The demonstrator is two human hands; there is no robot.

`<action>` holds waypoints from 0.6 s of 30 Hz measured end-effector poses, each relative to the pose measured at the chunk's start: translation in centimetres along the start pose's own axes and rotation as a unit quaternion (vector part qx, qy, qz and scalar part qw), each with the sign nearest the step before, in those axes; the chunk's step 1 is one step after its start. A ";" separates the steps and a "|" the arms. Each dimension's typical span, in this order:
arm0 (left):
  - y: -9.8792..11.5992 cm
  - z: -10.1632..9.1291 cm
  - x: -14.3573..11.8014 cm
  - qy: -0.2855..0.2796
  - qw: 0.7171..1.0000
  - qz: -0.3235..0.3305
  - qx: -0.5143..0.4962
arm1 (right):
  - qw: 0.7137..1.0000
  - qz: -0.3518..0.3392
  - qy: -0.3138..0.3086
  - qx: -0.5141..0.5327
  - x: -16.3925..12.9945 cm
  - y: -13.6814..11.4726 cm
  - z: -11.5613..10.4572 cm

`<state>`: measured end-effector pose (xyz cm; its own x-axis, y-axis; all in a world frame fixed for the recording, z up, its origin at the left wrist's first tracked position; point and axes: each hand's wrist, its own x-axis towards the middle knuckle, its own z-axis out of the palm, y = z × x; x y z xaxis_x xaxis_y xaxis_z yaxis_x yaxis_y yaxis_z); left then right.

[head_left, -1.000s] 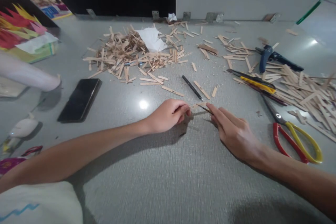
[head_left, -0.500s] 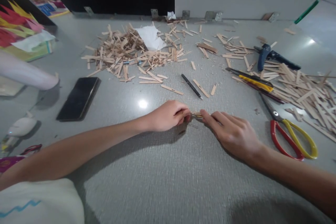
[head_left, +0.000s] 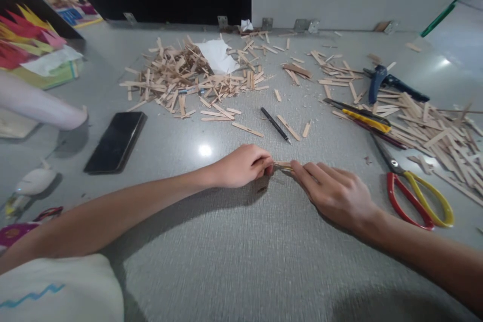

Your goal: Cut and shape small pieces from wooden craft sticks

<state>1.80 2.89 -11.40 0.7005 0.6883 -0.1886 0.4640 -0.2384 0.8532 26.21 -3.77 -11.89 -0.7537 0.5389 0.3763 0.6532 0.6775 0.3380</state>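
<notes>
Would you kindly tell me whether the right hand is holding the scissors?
No, the scissors lie on the grey table, apart from the right hand.

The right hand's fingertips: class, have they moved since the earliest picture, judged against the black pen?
Yes, toward the view's bottom edge: the right hand now has its fingertips farther below the black pen.

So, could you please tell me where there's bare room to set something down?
Widest: tabletop nearer than the left hand and right hand, between the forearms. Smaller: between phone and left hand. Crowded: far stick pile; right side, with scissors, yellow cutter and loose sticks.
</notes>
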 end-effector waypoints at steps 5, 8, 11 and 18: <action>0.0 0.0 0.0 0.002 1.000 0.004 0.005 | 1.000 -0.006 0.005 -0.007 0.1 0.0 -0.1; 0.1 0.0 0.1 0.005 1.000 0.004 0.010 | 1.000 -0.004 0.006 -0.010 0.1 -0.1 -0.2; 0.0 0.2 0.1 0.010 1.000 0.013 0.019 | 1.000 -0.007 0.007 -0.021 0.2 -0.2 -0.3; -0.5 0.3 -0.1 0.026 0.998 0.044 0.044 | 0.999 0.003 -0.001 -0.043 0.6 -1.0 -0.6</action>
<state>1.70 2.72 -11.94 0.7120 0.6967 -0.0879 0.4500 -0.3565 0.8188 25.14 -4.41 -11.43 -0.7494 0.5444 0.3769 0.6619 0.6289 0.4078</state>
